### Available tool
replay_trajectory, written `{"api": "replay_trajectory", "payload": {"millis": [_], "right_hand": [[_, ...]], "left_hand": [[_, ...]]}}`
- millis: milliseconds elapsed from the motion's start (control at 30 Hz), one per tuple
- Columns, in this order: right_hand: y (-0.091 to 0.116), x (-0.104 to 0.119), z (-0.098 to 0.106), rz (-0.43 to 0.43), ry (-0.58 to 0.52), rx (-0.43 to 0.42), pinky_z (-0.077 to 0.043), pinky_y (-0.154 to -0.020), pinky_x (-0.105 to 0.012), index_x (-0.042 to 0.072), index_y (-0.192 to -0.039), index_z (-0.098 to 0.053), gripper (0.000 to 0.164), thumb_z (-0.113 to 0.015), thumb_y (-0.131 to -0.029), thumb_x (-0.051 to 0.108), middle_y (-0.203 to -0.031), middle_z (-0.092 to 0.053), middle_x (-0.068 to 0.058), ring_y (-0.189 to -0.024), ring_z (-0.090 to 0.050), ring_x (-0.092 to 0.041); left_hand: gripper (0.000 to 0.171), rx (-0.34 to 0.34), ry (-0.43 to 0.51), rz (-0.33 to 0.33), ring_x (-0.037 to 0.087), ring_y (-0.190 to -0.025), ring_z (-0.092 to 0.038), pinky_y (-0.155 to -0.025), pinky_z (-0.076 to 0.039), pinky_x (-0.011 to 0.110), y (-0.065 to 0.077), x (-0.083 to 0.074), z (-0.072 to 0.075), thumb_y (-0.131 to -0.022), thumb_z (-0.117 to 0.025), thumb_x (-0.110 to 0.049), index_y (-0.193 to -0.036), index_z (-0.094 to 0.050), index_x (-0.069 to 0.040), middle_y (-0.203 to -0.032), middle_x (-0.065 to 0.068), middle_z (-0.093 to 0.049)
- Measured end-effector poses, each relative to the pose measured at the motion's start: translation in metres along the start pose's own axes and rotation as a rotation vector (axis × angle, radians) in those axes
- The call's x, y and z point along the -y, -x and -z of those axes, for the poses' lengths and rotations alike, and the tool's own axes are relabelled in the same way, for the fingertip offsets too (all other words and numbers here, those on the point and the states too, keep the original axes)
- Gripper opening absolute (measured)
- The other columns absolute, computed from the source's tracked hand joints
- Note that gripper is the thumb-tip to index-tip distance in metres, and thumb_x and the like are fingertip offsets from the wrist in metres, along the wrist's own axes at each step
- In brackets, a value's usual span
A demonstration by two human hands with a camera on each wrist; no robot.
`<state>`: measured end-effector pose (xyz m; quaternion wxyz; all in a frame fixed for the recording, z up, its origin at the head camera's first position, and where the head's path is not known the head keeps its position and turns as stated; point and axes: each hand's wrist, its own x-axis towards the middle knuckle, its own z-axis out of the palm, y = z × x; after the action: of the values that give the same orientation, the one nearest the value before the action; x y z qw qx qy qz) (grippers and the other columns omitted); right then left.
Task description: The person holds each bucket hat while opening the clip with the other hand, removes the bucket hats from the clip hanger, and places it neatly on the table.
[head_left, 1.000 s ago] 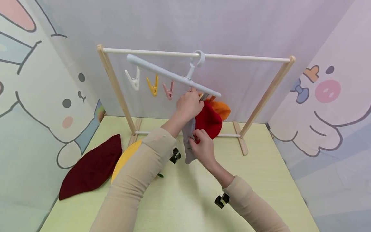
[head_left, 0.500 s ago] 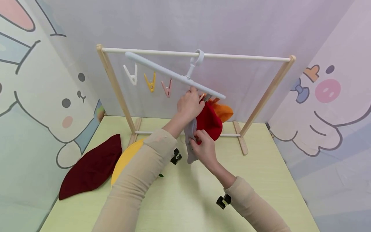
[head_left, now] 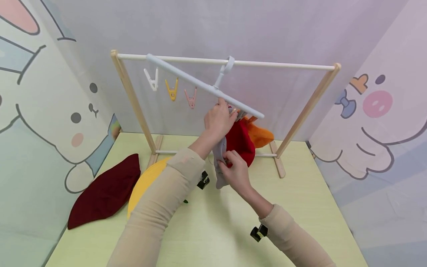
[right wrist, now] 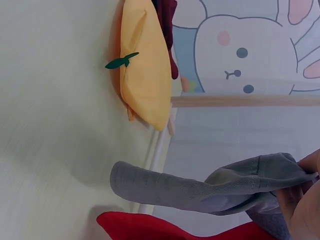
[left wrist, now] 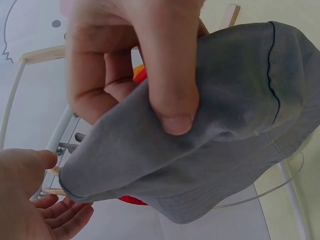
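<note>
A grey bucket hat hangs folded below the tilted pale-blue hanger. My left hand is up at the hanger; its thumb and fingers pinch a beige clothespin by the hat's edge, partly hidden by the hand. Lower down, my right hand pinches the hat's cloth between thumb and fingers, close up in the left wrist view. To the right hang a red hat and an orange hat, held by clips. In the right wrist view the grey hat dangles beside the red one.
White, yellow and pink clothespins hang along the hanger's left half. The wooden rack with a white top rod carries the hanger. On the pale table lie a maroon hat and a yellow hat with a green leaf.
The hanger has tilted further: its left end has risen and its right end has dropped. The orange hat has swung right and down. Both hands stay almost where they were.
</note>
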<state>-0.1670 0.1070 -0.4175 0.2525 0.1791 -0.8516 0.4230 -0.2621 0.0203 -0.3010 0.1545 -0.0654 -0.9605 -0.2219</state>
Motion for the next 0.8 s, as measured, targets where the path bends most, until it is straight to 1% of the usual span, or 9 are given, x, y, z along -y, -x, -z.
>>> {"api": "replay_trajectory", "payload": {"millis": [167, 333, 500, 600, 700, 800], "right_hand": [[0.000, 0.002, 0.001, 0.003, -0.007, -0.001, -0.040, -0.053, -0.022, 0.009, -0.079, -0.059, 0.012, -0.068, -0.077, 0.002, -0.072, -0.049, -0.001, -0.063, -0.045, -0.011], [0.001, 0.000, 0.004, 0.028, 0.000, -0.008, -0.040, -0.054, -0.022, 0.008, -0.079, -0.059, 0.013, -0.069, -0.076, 0.001, -0.072, -0.050, -0.001, -0.063, -0.045, -0.011], [0.004, -0.004, 0.009, 0.062, 0.005, -0.009, -0.043, -0.055, -0.024, 0.009, -0.079, -0.059, 0.014, -0.070, -0.075, 0.001, -0.073, -0.052, -0.001, -0.064, -0.048, -0.013], [0.006, -0.007, 0.013, 0.062, 0.002, -0.006, -0.042, -0.053, -0.023, 0.009, -0.080, -0.060, 0.015, -0.070, -0.075, 0.000, -0.073, -0.052, -0.001, -0.065, -0.047, -0.013], [0.007, -0.011, 0.017, 0.048, 0.007, -0.008, -0.040, -0.053, -0.021, 0.010, -0.081, -0.060, 0.016, -0.071, -0.074, 0.000, -0.073, -0.052, -0.001, -0.065, -0.046, -0.011], [0.008, -0.014, 0.020, 0.033, 0.012, -0.005, -0.039, -0.053, -0.021, 0.009, -0.081, -0.061, 0.015, -0.070, -0.074, 0.000, -0.073, -0.052, -0.001, -0.064, -0.046, -0.010]], "left_hand": [[0.044, -0.051, -0.037, 0.013, 0.019, -0.049, -0.051, -0.042, -0.037, 0.026, 0.000, -0.002, -0.001, -0.090, -0.052, -0.045, -0.107, -0.047, -0.004, -0.063, 0.003, -0.051], [0.040, -0.099, -0.073, 0.014, 0.018, -0.046, -0.049, -0.039, -0.034, 0.024, 0.001, -0.003, -0.001, -0.089, -0.053, -0.044, -0.099, -0.051, -0.005, -0.058, 0.003, -0.049], [0.034, -0.136, -0.067, -0.010, 0.016, -0.043, -0.044, -0.038, -0.029, 0.023, 0.002, -0.003, -0.002, -0.089, -0.054, -0.041, -0.085, -0.050, -0.008, -0.053, 0.001, -0.043], [0.031, -0.150, -0.052, -0.020, 0.015, -0.042, -0.039, -0.039, -0.025, 0.023, 0.003, -0.003, -0.002, -0.088, -0.054, -0.039, -0.077, -0.049, -0.010, -0.051, -0.001, -0.039], [0.030, -0.168, -0.027, -0.020, 0.014, -0.042, -0.035, -0.039, -0.023, 0.024, 0.004, -0.002, -0.003, -0.088, -0.055, -0.037, -0.074, -0.049, -0.011, -0.051, -0.001, -0.038], [0.028, -0.177, -0.006, -0.012, 0.014, -0.042, -0.037, -0.039, -0.024, 0.024, 0.004, 0.000, -0.003, -0.088, -0.054, -0.036, -0.074, -0.051, -0.011, -0.051, -0.001, -0.040]]}}
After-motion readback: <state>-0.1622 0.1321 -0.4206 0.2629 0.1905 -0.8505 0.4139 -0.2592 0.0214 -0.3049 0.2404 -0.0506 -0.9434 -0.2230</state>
